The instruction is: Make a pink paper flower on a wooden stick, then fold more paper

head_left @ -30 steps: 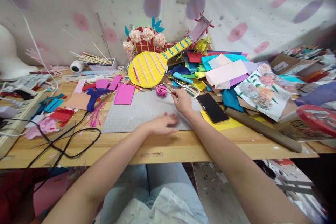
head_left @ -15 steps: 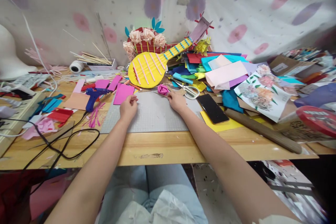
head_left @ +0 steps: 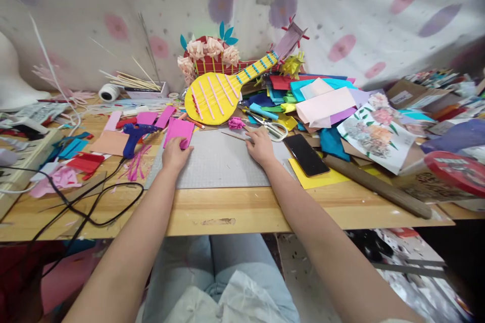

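My left hand (head_left: 176,155) rests at the lower edge of a magenta paper sheet (head_left: 180,130), its thumb apart from the fingers. My right hand (head_left: 260,146) lies palm down at the upper right of the grey cutting mat (head_left: 215,166), fingers stretched forward. Just beyond its fingertips sits a rolled pink paper flower (head_left: 237,122). A thin stick (head_left: 232,135) lies on the mat, its right end close to my right fingers. White-handled scissors (head_left: 278,132) lie just right of that hand.
A yellow paper lute (head_left: 212,98) leans at the back. On the left are a blue glue gun (head_left: 132,139) and its looped cable. To the right lie a phone (head_left: 306,154), a wooden stick (head_left: 379,186), piled coloured paper (head_left: 326,106) and a red-lidded tub (head_left: 454,169).
My left hand has moved left onto the magenta sheet. My right hand has drawn slightly right, away from the pink flower, which now lies apart from it.
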Tool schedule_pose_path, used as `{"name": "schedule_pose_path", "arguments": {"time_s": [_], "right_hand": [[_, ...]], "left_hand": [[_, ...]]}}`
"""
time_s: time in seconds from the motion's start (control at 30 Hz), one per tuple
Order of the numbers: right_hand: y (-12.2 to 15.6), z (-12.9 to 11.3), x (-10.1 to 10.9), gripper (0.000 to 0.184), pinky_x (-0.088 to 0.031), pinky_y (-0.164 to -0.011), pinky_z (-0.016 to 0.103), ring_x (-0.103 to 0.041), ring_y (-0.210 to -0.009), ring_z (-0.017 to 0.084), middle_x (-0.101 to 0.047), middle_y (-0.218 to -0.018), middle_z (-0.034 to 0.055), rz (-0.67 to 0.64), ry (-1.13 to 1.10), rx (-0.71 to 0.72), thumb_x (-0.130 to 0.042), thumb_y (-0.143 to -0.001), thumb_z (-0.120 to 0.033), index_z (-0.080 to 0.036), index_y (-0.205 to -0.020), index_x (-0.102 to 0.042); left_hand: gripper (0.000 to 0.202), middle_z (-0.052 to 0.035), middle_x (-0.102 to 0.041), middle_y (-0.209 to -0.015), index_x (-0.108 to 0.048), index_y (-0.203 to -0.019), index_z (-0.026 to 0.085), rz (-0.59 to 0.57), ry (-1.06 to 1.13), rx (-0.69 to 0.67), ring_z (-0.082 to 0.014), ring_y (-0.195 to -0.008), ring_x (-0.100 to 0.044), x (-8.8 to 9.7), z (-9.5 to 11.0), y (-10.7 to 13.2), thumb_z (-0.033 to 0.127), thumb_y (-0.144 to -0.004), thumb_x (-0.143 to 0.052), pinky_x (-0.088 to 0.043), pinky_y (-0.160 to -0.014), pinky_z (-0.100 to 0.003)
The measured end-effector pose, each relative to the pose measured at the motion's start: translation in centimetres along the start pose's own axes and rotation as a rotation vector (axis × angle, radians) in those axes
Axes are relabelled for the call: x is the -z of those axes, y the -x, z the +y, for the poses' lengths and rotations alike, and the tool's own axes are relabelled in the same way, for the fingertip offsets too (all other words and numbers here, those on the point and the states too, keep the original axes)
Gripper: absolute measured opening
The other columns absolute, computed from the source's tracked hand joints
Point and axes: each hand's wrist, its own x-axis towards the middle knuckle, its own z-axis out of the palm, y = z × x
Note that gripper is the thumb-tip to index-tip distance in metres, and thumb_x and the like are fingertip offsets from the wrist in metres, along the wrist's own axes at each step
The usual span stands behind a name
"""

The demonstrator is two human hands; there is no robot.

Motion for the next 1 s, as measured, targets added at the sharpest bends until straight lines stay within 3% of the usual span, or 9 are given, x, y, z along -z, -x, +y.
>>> {"name": "schedule_pose_path", "arguments": {"time_s": [0.13,0.3,0.63,0.73,0.87,1.0], "right_hand": [[0.0,-0.5,0.3,0.027,-0.038,-0.085,0.038,-0.050,-0.096,0.023,-0.063,-0.094,0.0095,0.085,-0.043,0.001,-0.044,-0.082,-0.022,-0.016,-0.101,-0.063],[0.0,-1.0,-0.1,0.027,-0.039,-0.082,0.036,-0.053,-0.091,0.021,-0.064,-0.093,0.0094,0.046,-0.086,-0.020,-0.041,-0.082,-0.020,-0.017,-0.096,-0.063],[0.1,-0.9,-0.4,0.027,-0.041,-0.080,0.033,-0.054,-0.091,0.020,-0.064,-0.093,0.0081,-0.025,-0.094,-0.125,-0.041,-0.079,-0.018,-0.018,-0.095,-0.063],[0.1,-1.2,-0.2,0.026,-0.040,-0.079,0.033,-0.053,-0.090,0.021,-0.064,-0.092,0.0081,-0.038,-0.084,-0.084,-0.043,-0.079,-0.019,-0.018,-0.096,-0.063],[-0.1,-1.0,-0.4,0.027,-0.037,-0.082,0.035,-0.049,-0.093,0.023,-0.062,-0.095,0.0092,-0.072,-0.013,-0.016,-0.042,-0.076,-0.010,-0.017,-0.091,-0.064],[-0.3,-0.4,-1.0,0.030,-0.036,-0.080,0.038,-0.046,-0.091,0.024,-0.060,-0.090,0.0110,-0.041,0.030,-0.086,-0.038,-0.074,-0.005,-0.017,-0.082,-0.064]], "left_hand": [[0.024,-0.0068,-0.064,-0.098,-0.063,-0.093,0.018,0.016,0.002,0.018,-0.0201,-0.094,-0.056,0.3,0.0,0.1,0.029,-0.073,-0.058,-0.042,-0.083,-0.031],[0.025,-0.0060,-0.067,-0.089,-0.066,-0.087,0.017,0.093,0.045,0.068,-0.0184,-0.082,-0.058,0.8,-0.1,0.0,0.036,-0.076,-0.053,-0.042,-0.075,-0.028],[0.033,-0.0068,-0.068,-0.084,-0.068,-0.085,0.016,0.059,0.063,0.157,-0.0181,-0.072,-0.059,0.9,-0.7,-0.1,0.039,-0.079,-0.045,-0.041,-0.065,-0.027],[0.029,-0.0069,-0.067,-0.087,-0.068,-0.087,0.016,0.059,0.075,0.103,-0.0183,-0.079,-0.059,0.8,-0.7,-0.2,0.037,-0.076,-0.050,-0.043,-0.072,-0.028],[0.030,-0.0063,-0.065,-0.096,-0.066,-0.089,0.018,0.022,-0.008,-0.106,-0.0216,-0.099,-0.054,0.7,-0.6,-0.2,0.036,-0.066,-0.064,-0.038,-0.091,-0.032],[0.024,-0.0061,-0.066,-0.093,-0.066,-0.089,0.018,0.001,-0.023,-0.055,-0.0205,-0.092,-0.057,0.6,-0.5,-0.1,0.032,-0.072,-0.057,-0.042,-0.083,-0.030]]}}
